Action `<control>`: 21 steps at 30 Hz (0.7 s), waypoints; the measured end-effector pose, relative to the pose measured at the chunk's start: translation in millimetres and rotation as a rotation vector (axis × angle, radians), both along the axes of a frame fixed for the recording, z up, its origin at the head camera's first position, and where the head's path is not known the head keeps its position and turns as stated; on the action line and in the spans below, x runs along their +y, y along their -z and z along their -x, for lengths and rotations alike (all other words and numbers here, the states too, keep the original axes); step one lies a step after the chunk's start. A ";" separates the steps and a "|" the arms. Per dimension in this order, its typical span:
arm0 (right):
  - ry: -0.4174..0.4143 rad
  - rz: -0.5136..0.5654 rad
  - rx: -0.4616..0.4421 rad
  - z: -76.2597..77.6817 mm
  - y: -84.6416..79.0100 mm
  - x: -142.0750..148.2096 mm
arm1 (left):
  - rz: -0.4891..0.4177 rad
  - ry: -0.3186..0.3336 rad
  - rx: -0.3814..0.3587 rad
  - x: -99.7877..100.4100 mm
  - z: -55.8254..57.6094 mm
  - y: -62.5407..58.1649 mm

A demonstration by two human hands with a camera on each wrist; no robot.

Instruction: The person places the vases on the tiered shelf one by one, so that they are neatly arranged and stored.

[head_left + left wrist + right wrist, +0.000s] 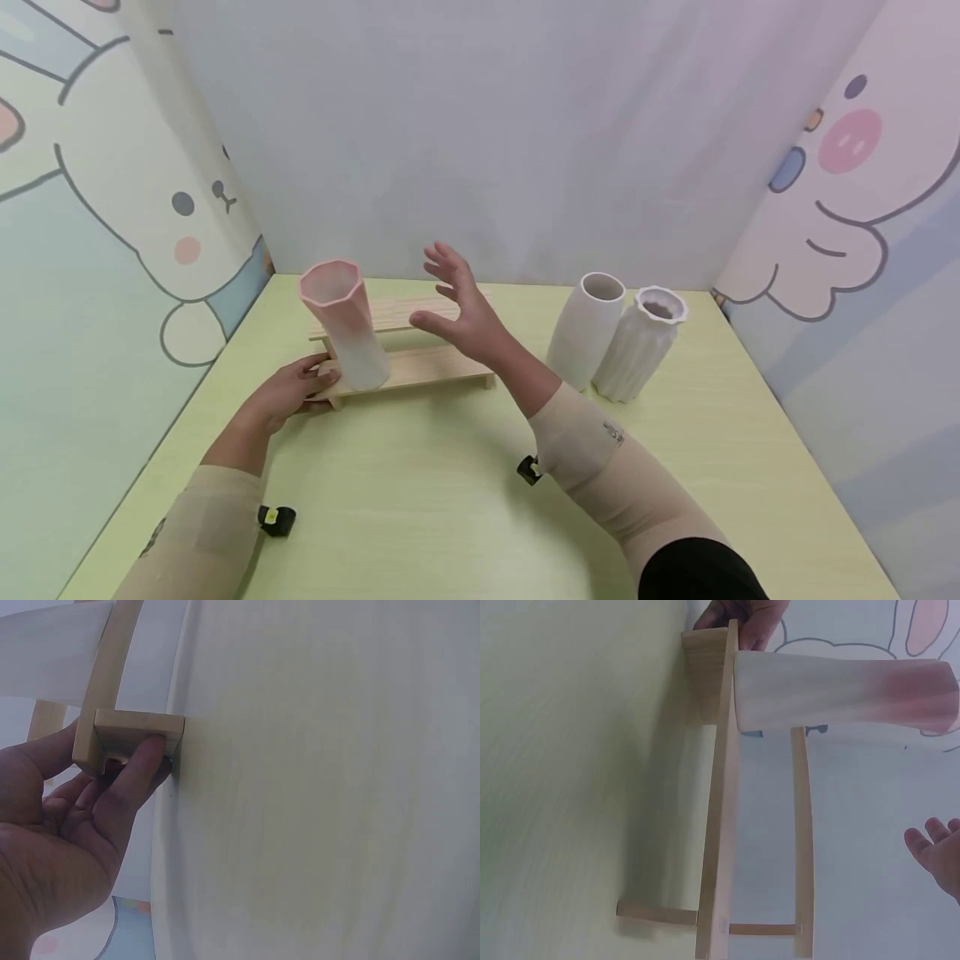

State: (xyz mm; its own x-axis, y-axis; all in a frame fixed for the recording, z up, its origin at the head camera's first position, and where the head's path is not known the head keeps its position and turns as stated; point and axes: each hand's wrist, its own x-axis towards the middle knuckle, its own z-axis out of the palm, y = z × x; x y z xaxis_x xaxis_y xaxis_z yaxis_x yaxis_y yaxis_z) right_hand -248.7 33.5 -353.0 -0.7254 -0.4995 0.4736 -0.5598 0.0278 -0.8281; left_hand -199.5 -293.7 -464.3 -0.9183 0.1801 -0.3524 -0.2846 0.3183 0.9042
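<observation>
A two-tier wooden stand (435,368) sits at the back left of the table. On its lower step, near the left end, stands a vase (347,325) that fades from pink at the rim to white at the base. My left hand (288,390) grips the left end of the stand; in the left wrist view its fingers curl round the stand's leg (139,722). My right hand (468,321) hovers to the right of the pink vase with spread fingers, holding nothing. In the right wrist view, its fingertips (930,844) show at the right edge.
Two white vases stand close together at the back right, one smooth (585,333) and one ribbed with a scalloped rim (637,350). Pale yellow-green tabletop (420,500) lies in front of the stand. Walls with cartoon animals (187,250) enclose the sides.
</observation>
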 end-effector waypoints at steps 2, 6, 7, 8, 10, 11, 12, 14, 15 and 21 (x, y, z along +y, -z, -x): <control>-0.009 0.011 -0.004 -6.2 -4.2 7.0 | -0.001 -0.004 -0.004 -0.4 0.3 0.3; -0.012 0.030 -0.011 -17.3 -12.3 18.5 | -0.006 -0.004 -0.005 -0.9 0.8 0.8; -0.009 0.033 -0.011 -19.4 -13.7 20.6 | -0.006 -0.003 -0.005 -1.1 0.8 1.0; -0.006 0.033 -0.014 -20.5 -13.7 22.7 | -0.005 -0.007 -0.007 -0.9 0.6 1.0; -0.001 0.035 -0.017 -23.0 -13.3 26.8 | -0.004 -0.006 -0.011 -0.8 0.4 0.8; -0.002 0.035 -0.014 -24.3 -13.1 29.1 | -0.001 0.002 -0.008 -0.5 0.3 0.5; -0.003 0.034 -0.012 -25.5 -12.6 31.6 | 0.000 -0.005 -0.015 -0.4 0.4 0.3; 0.001 0.030 -0.006 -26.6 -10.7 36.5 | 0.001 -0.002 -0.013 0.1 0.4 -0.5; 0.004 0.028 -0.002 -27.0 -9.6 38.9 | 0.001 0.002 -0.013 -0.1 0.6 -0.5; 0.011 0.018 0.021 -29.1 -5.6 51.3 | 0.005 0.007 -0.010 -0.1 0.9 -0.2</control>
